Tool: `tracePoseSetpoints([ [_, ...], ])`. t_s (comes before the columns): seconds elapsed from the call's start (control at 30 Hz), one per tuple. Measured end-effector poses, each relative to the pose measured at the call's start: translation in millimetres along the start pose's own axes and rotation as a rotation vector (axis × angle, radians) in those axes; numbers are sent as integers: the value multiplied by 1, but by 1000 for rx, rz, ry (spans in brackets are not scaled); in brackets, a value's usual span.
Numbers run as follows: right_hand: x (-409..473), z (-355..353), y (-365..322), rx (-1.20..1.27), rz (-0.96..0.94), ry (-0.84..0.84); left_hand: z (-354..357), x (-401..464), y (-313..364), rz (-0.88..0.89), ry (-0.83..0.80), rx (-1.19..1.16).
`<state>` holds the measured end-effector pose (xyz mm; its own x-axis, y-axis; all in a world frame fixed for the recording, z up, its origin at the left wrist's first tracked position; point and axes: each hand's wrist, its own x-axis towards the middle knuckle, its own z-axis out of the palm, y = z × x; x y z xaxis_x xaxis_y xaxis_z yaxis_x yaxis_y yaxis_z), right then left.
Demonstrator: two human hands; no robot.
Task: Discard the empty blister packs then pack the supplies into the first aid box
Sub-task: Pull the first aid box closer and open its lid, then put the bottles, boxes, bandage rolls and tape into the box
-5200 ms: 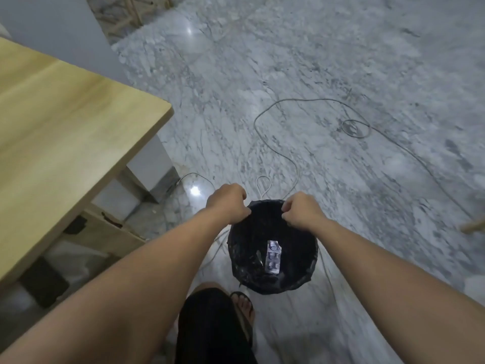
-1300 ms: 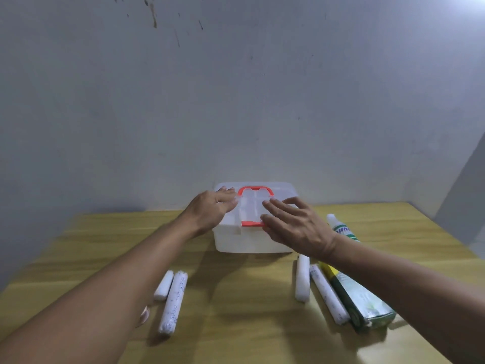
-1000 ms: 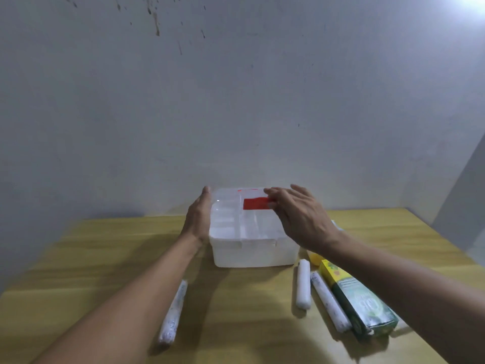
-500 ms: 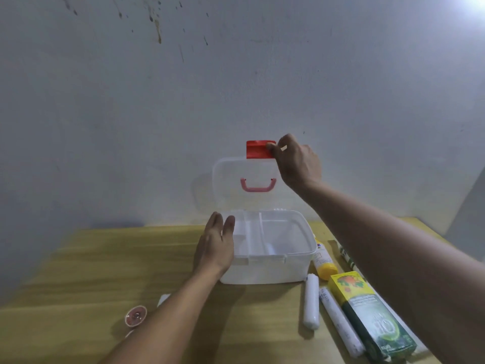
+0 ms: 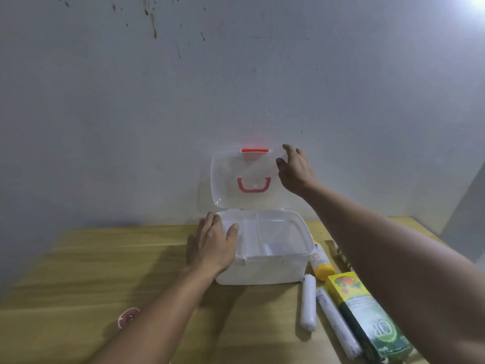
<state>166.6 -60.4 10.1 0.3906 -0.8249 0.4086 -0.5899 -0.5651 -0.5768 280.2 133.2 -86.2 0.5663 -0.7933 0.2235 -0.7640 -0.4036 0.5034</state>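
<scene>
No text can be read with any certainty. The green and yellow carton (image 5: 367,315) carries large pale lettering and a fruit picture on its end, but the letters are too blurred to make out. The yellow-capped tube (image 5: 320,261) bears a small printed label, and the long white roll (image 5: 337,321) shows faint print, both illegible
</scene>
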Motion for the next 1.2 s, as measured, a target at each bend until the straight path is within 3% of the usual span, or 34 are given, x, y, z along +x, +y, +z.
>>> tracePoseSetpoints([
  [0.13, -16, -10, 13, 28, -23, -9, -5, 5, 6, 139, 43, 88],
  [0.4, -84, -53, 55, -127, 31, -128, -1, 6, 15, 290, -102, 201],
  [0.47, -106, -67, 62, -238, 66, -229, 0, 6, 15, 287, -127, 257],
  [0.6, -150, -87, 65, -392, 261, -590, 1, 6, 18, 273, -162, 351],
  [0.7, -175, -90, 66, -471, 315, -720, 1, 6, 22, 242, -196, 383],
  [1.0, -187, -96, 57, -364, 424, -692, -6, 0, 26, 226, -199, 296],
  [1.2, -147, -129, 28, -232, 400, -534, -14, 10, 27, 202, -207, 252],
])
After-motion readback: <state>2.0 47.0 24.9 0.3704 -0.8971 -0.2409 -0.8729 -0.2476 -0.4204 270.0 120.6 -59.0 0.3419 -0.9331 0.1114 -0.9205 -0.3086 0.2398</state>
